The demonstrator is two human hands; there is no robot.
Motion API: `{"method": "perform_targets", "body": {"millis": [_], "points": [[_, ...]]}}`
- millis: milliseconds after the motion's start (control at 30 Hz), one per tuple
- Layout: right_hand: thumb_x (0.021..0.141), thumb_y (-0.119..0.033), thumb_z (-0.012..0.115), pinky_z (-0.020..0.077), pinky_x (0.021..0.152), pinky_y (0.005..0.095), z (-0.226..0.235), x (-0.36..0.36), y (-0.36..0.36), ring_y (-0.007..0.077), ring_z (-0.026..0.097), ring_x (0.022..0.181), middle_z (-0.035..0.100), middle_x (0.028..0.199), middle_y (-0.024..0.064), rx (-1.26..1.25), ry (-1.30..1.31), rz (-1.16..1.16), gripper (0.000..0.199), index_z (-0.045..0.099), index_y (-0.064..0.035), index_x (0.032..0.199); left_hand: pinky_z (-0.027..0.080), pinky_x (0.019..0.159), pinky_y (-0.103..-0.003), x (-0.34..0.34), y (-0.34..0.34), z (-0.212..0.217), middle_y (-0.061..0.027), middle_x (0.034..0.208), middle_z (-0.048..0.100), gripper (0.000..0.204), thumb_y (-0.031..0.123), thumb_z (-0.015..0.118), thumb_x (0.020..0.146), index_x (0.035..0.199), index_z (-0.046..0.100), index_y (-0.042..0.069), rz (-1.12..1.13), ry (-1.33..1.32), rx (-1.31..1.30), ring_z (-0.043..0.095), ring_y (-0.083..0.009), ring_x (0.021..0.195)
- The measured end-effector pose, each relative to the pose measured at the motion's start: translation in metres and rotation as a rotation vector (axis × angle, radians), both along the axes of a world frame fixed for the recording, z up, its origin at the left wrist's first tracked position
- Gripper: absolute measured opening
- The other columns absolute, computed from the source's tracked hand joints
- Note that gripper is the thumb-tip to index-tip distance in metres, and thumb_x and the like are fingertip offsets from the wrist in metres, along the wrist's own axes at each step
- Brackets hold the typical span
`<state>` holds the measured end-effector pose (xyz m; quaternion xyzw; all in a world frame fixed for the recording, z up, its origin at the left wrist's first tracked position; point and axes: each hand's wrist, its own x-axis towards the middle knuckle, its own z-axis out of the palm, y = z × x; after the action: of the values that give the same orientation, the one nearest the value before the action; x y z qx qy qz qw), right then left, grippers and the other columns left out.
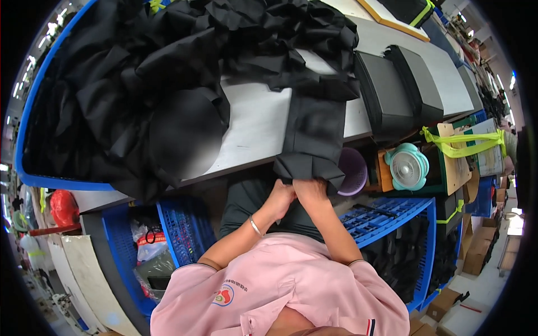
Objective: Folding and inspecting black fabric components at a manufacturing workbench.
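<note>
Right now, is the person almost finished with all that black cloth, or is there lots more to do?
Probably lots more. Nothing clearly finished shows. In hand: the left hand and right hand both grip the near end of one black fabric piece hanging over the edge of the grey table. Left: a big crumpled heap of black cloth lies across the table and the blue bin, looking unsorted.

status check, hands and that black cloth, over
Left hand and right hand both gripping black fabric piece at table edge. Black fabric heap beside it, nothing blocking.
</note>
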<state>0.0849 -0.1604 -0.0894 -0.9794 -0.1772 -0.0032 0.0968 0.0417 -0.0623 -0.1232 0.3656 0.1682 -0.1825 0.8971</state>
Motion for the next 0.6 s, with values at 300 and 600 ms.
{"method": "perform_targets", "body": {"millis": [300,600], "points": [[0.091,-0.026,0.060,0.0508,0.087,0.0497,-0.005,0.004,0.009,0.0328,0.067,0.096,0.067,0.107,0.0138,0.105,0.213,-0.037,0.023,0.071,-0.0173,0.109,0.041,0.069,-0.019,0.010,0.038,0.024,0.0034,0.089,0.054,0.036,0.002,0.071,0.087,0.122,0.060,0.001,0.415,-0.218,0.263,0.049,-0.0026,0.079],[0.090,-0.027,0.062,0.0521,0.074,0.0480,-0.002,-0.014,-0.002,0.0345,0.065,0.086,0.066,0.096,0.0134,0.205,-0.025,0.038,0.020,0.071,-0.0096,0.094,0.044,0.080,-0.021,-0.032,0.053,0.042,0.0015,0.097,0.058,0.029,0.010,0.068,0.092,0.118,0.058,0.003,0.336,-0.310,0.553,0.051,-0.0054,0.085]]}}
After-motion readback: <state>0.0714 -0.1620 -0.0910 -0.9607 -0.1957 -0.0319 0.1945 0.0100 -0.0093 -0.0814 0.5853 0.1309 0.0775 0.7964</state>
